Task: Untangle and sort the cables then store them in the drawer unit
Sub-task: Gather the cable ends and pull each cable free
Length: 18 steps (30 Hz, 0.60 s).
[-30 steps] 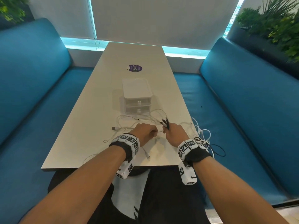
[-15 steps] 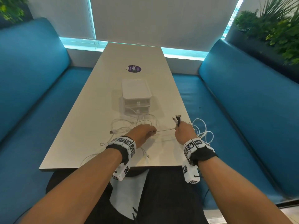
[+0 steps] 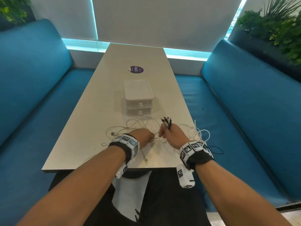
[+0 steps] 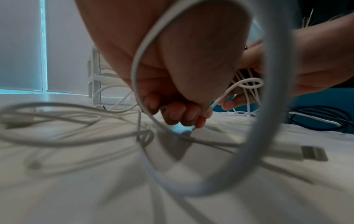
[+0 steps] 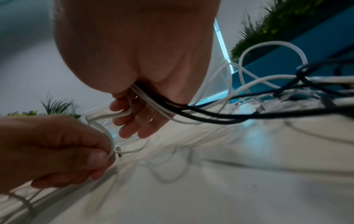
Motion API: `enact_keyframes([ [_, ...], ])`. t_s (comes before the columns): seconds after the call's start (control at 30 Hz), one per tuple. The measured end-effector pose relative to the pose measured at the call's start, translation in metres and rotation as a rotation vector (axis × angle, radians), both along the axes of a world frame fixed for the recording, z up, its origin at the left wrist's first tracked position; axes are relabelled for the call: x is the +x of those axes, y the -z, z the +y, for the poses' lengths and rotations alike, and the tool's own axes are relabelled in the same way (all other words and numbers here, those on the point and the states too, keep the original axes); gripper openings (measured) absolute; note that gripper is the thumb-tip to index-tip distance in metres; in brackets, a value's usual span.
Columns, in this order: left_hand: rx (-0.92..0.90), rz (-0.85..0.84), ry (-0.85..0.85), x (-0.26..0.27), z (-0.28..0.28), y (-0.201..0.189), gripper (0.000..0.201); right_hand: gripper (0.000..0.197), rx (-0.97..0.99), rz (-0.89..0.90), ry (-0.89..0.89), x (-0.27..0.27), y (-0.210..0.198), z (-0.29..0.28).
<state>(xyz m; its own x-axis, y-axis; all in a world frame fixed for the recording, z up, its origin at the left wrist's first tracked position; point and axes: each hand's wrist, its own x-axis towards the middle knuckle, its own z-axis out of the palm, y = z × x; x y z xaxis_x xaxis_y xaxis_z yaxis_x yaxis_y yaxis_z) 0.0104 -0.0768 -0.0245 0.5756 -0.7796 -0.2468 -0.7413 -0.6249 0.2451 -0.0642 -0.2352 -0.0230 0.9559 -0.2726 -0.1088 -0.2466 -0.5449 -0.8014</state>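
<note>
cable loops (image 3: 140,124) block drawer unit (image 3: 138,101) — sides free

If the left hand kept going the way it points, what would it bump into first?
Probably the right hand: the left hand points across at it, with only a short white cable between them. Depth is hard to judge.

White cables (image 3: 138,123), black cables (image 5: 220,116), blue benches (image 3: 244,98), white drawer unit (image 3: 138,97).

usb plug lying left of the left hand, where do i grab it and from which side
Pinch the USB plug by its rigid housing, from above: it lies flat on the table, clear of the left hand, with its white cable trailing right.
</note>
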Motion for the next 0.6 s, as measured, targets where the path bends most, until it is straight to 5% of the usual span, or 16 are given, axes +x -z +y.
enact_keyframes([
  [0.23,0.115,-0.053,-0.037,-0.002,-0.005,-0.003,0.022,0.034,0.435,-0.068,0.048,0.004,-0.012,-0.004],
  [0.6,0.192,-0.023,0.003,-0.007,-0.013,-0.003,0.013,0.038,0.416,-0.014,-0.015,0.013,-0.017,0.015],
])
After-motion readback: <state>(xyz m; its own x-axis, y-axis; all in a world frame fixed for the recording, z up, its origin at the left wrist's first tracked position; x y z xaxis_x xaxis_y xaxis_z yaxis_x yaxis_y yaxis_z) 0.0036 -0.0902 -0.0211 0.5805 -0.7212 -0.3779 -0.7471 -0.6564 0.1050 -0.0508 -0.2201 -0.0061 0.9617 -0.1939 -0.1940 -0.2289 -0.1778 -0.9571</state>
